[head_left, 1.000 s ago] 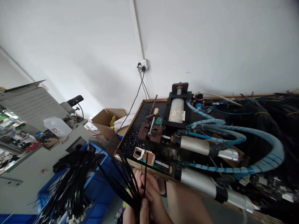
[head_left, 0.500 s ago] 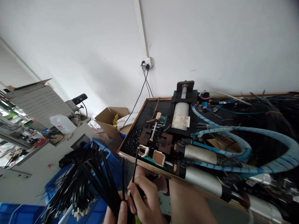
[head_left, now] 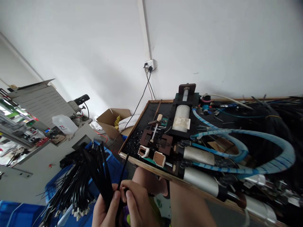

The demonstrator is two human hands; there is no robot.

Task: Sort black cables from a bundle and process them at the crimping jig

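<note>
Low in the head view, my left hand (head_left: 106, 206) is closed around a bundle of black straps (head_left: 98, 176) that fans upward. My right hand (head_left: 133, 200) is beside it, its fingers closed at a single black strap (head_left: 123, 171) that stands up between the two hands. The two hands touch or nearly touch. Beyond them is a fixture with brown metal blocks (head_left: 165, 144) and two tan pads (head_left: 159, 159) near the tray's front edge. Nothing is held in the fixture that I can see.
A blue bin (head_left: 115, 168) at left holds many black cables with pale connectors (head_left: 78, 212). Silver cylinders (head_left: 201, 181) and blue-wrapped hoses (head_left: 272, 138) lie on the wood-edged tray (head_left: 144, 164). A cardboard box (head_left: 106, 123) stands behind, near a white jug (head_left: 64, 124).
Both hands have moved slightly left with the straps. The single strap at my right hand has dropped away from the tan pads, and my hands have come closer together.
</note>
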